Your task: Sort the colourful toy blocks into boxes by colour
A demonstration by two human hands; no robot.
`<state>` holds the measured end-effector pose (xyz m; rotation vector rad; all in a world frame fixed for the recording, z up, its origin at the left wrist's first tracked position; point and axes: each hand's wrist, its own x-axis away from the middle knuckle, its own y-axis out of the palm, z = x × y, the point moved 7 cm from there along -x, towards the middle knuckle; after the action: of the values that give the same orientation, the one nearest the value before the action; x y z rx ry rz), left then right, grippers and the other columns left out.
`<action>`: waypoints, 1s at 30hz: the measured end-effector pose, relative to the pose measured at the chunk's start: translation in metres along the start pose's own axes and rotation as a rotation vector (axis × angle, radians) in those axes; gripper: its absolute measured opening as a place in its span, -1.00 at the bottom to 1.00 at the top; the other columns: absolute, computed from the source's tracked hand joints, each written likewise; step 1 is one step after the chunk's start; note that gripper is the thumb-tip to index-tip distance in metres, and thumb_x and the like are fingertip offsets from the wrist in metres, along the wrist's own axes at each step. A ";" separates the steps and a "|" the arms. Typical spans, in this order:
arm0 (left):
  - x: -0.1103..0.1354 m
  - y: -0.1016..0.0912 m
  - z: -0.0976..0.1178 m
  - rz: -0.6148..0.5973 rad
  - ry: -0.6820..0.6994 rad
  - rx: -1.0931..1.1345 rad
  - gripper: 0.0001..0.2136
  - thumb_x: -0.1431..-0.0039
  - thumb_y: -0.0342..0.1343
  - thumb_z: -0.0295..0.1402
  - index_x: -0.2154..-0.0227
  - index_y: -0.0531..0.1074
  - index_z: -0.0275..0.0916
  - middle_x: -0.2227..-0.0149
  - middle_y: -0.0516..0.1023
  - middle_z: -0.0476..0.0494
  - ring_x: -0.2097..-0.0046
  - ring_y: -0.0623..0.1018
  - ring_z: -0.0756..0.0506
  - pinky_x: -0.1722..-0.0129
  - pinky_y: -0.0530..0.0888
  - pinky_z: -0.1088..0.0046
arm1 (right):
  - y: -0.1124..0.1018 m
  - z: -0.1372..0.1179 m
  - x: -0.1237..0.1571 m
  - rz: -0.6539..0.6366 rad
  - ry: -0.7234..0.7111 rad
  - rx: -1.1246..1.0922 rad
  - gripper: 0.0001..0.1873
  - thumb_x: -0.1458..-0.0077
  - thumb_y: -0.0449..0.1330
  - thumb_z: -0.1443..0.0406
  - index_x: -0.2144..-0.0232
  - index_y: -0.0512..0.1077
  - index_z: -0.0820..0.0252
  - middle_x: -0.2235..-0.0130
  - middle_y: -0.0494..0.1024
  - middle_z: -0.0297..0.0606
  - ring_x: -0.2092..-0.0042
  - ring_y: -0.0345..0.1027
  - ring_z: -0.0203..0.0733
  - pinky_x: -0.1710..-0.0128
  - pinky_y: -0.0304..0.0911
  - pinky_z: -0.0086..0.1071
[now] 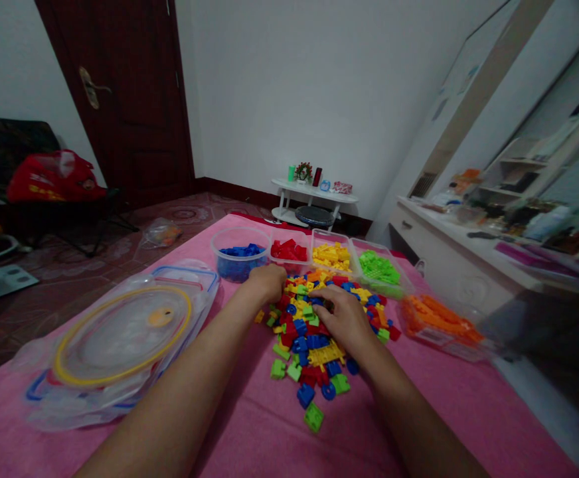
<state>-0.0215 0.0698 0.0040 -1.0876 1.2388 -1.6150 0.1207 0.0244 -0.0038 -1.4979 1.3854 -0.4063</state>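
A loose pile of mixed toy building blocks (pixel 302 328) in red, yellow, blue and green lies mid-table. My left hand (pixel 268 283) is closed at the pile's far left edge, just in front of the tub of red blocks; what its curled fingers hold, if anything, is hidden. Over the pile's right half rests my right hand (pixel 343 313), thumb and forefinger apart, touching the blocks. Beyond the pile stand a round tub of blue blocks (pixel 240 265), a tub of red blocks (pixel 289 251), a tub of yellow blocks (pixel 332 255) and a tub of green blocks (pixel 379 267).
A tub of orange blocks (pixel 441 322) stands at the right table edge. Stacked clear lids (pixel 120 335) with yellow, blue and red rims lie on the left. Pink cloth (pixel 264 425) covers the table. A white dresser (pixel 459 259) is to the right.
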 end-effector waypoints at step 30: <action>-0.001 0.006 0.054 -0.349 0.079 1.769 -0.90 -0.11 0.01 -0.47 0.33 0.39 -0.34 0.46 0.47 -0.09 0.54 0.47 0.09 0.60 0.40 0.70 | -0.076 -0.040 0.010 0.527 -0.108 -0.122 -0.83 -0.04 0.14 0.37 0.26 0.43 0.18 0.31 0.44 -0.27 0.31 0.32 -0.24 0.29 0.25 -0.37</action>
<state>0.0308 0.0546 0.0055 -0.0199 -0.5871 -2.0850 0.1335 -0.0151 0.0725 -1.1677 1.6691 0.0891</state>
